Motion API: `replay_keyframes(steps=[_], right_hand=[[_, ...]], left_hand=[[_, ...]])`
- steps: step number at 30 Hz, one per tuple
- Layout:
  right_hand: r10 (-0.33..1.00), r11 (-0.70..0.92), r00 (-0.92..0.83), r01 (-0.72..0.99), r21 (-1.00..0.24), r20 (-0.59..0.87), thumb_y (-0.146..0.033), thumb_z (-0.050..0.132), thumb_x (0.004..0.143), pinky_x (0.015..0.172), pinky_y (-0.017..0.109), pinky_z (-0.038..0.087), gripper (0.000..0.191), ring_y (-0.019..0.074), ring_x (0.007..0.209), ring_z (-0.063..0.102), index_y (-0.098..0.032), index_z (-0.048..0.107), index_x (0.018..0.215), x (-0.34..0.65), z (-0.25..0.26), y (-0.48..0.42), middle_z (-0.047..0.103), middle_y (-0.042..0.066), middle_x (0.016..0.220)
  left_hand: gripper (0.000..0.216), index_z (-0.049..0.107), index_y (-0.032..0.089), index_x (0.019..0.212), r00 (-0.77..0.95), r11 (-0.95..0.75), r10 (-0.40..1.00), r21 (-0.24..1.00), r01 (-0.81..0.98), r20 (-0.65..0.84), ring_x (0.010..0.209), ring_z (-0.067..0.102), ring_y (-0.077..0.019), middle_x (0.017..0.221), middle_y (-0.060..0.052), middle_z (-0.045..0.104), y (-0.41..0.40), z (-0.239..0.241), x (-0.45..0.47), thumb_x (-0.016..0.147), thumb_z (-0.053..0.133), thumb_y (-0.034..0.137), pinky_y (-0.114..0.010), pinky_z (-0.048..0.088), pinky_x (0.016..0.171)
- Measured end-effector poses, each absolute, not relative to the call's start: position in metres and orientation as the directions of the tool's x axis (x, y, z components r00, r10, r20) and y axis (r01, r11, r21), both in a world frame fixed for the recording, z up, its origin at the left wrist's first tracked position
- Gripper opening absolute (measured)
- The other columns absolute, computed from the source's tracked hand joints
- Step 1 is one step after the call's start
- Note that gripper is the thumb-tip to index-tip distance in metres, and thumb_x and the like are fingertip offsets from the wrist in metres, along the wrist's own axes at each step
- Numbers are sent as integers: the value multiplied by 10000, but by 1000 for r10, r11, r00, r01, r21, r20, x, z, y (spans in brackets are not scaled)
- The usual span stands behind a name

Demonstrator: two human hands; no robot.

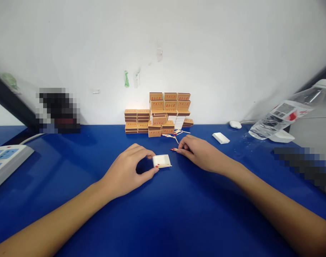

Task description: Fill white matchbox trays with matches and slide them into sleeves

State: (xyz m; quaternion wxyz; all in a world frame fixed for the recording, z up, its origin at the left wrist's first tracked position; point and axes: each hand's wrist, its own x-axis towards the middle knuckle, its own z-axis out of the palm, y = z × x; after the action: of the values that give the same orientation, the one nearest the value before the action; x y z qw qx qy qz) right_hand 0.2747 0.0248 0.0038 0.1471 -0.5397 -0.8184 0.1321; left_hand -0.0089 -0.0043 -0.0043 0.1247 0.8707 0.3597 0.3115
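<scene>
Where a power strip [4, 160] lies at the blue table's [179, 214] left edge, the left hand [127, 173] curls half shut, thumb and forefinger pinching a white matchbox tray [162, 161] at table centre; just beside it, the right hand [202, 153], fingertips closed, pinches red-tipped matches [174, 149] in front of stacked matchboxes [163, 114].

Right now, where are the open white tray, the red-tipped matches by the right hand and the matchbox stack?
open white tray [162, 160]: head view, middle of its inner floor.
red-tipped matches [173, 149]: head view, red heads beyond the right hand [203, 156] fingertips.
matchbox stack [170, 105]: head view, front of an upper-row box.
</scene>
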Motion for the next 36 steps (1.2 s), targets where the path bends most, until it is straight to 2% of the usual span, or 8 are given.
replay_keyframes(steps=[6, 14, 21, 27, 36], right_hand=[[902, 420, -426, 836, -355, 64, -350, 479, 1057, 849, 404, 501, 208, 256, 920, 642, -198, 576, 952, 273, 5, 21, 652, 121, 1043], [849, 517, -506, 737, -436, 151, -361, 476, 1082, 802, 355, 499, 195, 217, 917, 635, -210, 579, 1014, 257, 18, 2, 642, 83, 1060], [778, 627, -599, 718, -303, 190, -211, 528, 1057, 768, 335, 476, 76, 210, 911, 635, -183, 594, 1034, 233, 13, -12, 644, 81, 1071], [795, 579, -598, 702, -415, 98, -306, 580, 1041, 704, 303, 452, 103, 171, 826, 607, -217, 622, 1011, 250, 30, -11, 642, 50, 1033], [774, 592, -630, 685, -425, 61, -270, 477, 1084, 738, 327, 454, 147, 171, 814, 582, -206, 581, 1002, 249, 16, -8, 609, 63, 1072]], left_hand=[[206, 697, 221, 1092, 543, -712, 702, 441, 547, 460, 1008, 660, -225, 1050, -38, 742, -4, -3, -9, 921, 743, 327, -389, 558, 911], [206, 690, 217, 1089, 554, -715, 699, 442, 542, 451, 992, 650, -223, 1042, -35, 745, -5, -4, -9, 918, 748, 315, -394, 556, 888], [203, 684, 214, 1086, 560, -722, 692, 451, 525, 455, 1001, 644, -226, 1046, -38, 744, -5, -4, -7, 906, 755, 275, -396, 549, 898], [201, 691, 225, 1088, 559, -706, 708, 468, 532, 432, 1002, 641, -227, 1029, -34, 733, -5, -3, -9, 905, 753, 281, -395, 546, 888], [201, 689, 226, 1094, 573, -717, 696, 462, 522, 433, 1006, 646, -230, 1031, -39, 734, -6, -3, -10, 910, 747, 282, -398, 548, 892]])
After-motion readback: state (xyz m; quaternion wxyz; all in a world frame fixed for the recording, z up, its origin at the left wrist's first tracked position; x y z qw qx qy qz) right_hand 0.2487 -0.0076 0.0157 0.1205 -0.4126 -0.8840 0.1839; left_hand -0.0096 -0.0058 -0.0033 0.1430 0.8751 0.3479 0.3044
